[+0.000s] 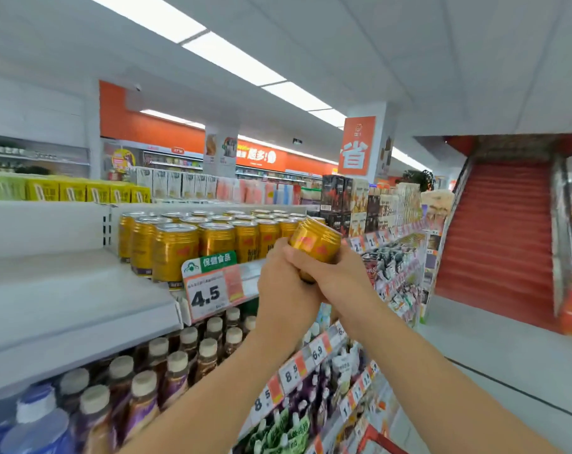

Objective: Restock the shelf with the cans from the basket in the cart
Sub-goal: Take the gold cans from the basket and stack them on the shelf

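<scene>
Both hands clasp one gold can (314, 244): the left hand (283, 286) wraps it from below and the right hand (335, 273) curls over it from the other side, fingers overlapping. The can is tilted, its top leaning away to the right, probably because it is being carried up and turned toward a slot. It hangs just right of the price tag (212, 290) marked 4.5, level with the shelf (91, 286) edge and not yet on it. Above and behind that tag stand the shelved cans (193, 240), packed in rows; roughly six show along the front, more behind, too blurred to count exactly. Left of the tag the shelf lies bare, room for more stock. Below the tag stand capped bottles (180, 358). One red corner far below the tag may be the cart (381, 440); I cannot tell.
</scene>
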